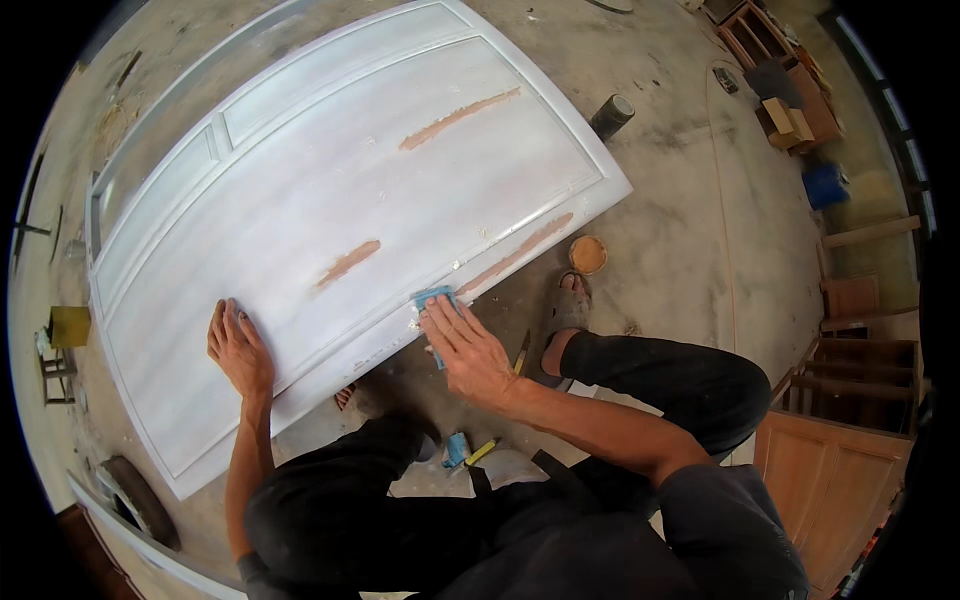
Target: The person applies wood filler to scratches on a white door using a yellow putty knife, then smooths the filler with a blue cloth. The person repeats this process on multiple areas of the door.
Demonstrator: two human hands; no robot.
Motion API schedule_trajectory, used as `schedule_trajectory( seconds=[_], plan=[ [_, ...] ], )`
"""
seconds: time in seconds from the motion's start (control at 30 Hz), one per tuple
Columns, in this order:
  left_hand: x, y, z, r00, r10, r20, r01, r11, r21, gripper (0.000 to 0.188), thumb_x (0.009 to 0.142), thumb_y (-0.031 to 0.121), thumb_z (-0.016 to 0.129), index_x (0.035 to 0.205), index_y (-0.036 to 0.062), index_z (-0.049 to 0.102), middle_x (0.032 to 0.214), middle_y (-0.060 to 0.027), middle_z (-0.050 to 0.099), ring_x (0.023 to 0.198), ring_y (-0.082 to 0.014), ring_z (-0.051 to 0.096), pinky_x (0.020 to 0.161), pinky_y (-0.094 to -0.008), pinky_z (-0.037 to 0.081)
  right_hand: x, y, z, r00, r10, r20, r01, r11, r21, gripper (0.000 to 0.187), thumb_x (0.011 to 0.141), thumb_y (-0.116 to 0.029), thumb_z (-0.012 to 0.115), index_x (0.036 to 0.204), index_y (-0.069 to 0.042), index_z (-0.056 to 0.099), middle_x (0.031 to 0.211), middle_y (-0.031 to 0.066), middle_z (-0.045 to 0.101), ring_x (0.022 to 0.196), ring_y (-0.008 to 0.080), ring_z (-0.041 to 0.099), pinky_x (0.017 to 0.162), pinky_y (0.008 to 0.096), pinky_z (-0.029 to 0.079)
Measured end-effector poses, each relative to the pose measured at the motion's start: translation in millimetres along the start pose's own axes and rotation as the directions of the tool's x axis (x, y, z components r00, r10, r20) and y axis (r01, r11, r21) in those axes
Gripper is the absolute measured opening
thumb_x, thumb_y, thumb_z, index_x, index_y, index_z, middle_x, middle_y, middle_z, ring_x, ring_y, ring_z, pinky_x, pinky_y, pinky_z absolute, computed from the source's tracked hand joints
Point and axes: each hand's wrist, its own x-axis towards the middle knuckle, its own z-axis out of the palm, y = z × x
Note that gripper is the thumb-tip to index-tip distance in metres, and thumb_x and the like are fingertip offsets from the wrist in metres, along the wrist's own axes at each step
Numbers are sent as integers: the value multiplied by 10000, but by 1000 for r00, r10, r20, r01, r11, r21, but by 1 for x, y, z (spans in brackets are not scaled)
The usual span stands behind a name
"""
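Note:
A large white-painted wooden panel (250, 210) with raised moulding lies before me, with brown filler streaks on its face and near edge. My right hand (465, 350) presses a folded piece of blue sandpaper (433, 294) against the panel's near edge, fingers laid over it. Small white crumbs sit beside the paper. On the panel's left part rests my left hand (240, 352), fingers stretched forward and slightly apart, with nothing plainly held. Just past the right end of the long streak, a round tub of orange-brown filler (588, 254) stands on the floor.
Between my feet lie another blue sandpaper piece (456, 448) and a yellow-handled tool (483, 451). A dark can (612, 117) stands by the panel's far right corner. Brown wooden cabinets (835, 470) are at right, a tyre (138, 500) at lower left.

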Motion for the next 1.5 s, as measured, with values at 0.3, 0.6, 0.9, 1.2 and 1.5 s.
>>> schedule_trajectory(
  seconds=[0.3,0.6,0.9,1.2,1.5],
  plan=[
    [0,3,-7,999,-36,11,36,999,1,407,1105,249,483,1450,56,582,1527,-127,554,1428,-324,463,1185,-473,316,3,57,-31,994,111,7,-107,975,-197,578,896,-58,667,1424,127,524,1533,299,496,1463,426,451,1230,517,356],
    [-1,-1,-11,1000,-19,-4,19,1000,5,409,1104,254,487,1451,60,580,1520,-132,559,1425,-328,467,1185,-472,314,4,74,-47,992,120,29,-112,972,-208,540,908,-44,640,1408,128,533,1506,315,513,1461,433,450,1226,527,352],
    [0,-7,-5,1000,-14,-20,14,1000,-4,408,1106,268,478,1439,59,587,1514,-124,564,1425,-326,467,1188,-475,312,9,68,-55,990,22,142,0,987,-159,656,810,-24,681,1428,128,520,1545,279,494,1487,404,426,1255,496,315],
    [-7,-9,-7,1000,-9,5,10,1000,-2,404,1106,259,476,1437,57,589,1526,-124,550,1438,-321,449,1195,-472,303,12,13,-16,980,-150,129,154,988,-22,573,863,-38,642,1405,123,550,1509,279,533,1462,417,456,1239,525,338],
    [1,-6,-1,1000,16,-18,-16,1000,2,413,1106,248,474,1460,55,562,1526,-133,548,1431,-325,457,1194,-470,307,3,-19,3,996,-73,59,68,994,82,587,878,-21,679,1429,114,528,1568,290,460,1498,438,404,1238,529,335]
  ],
)
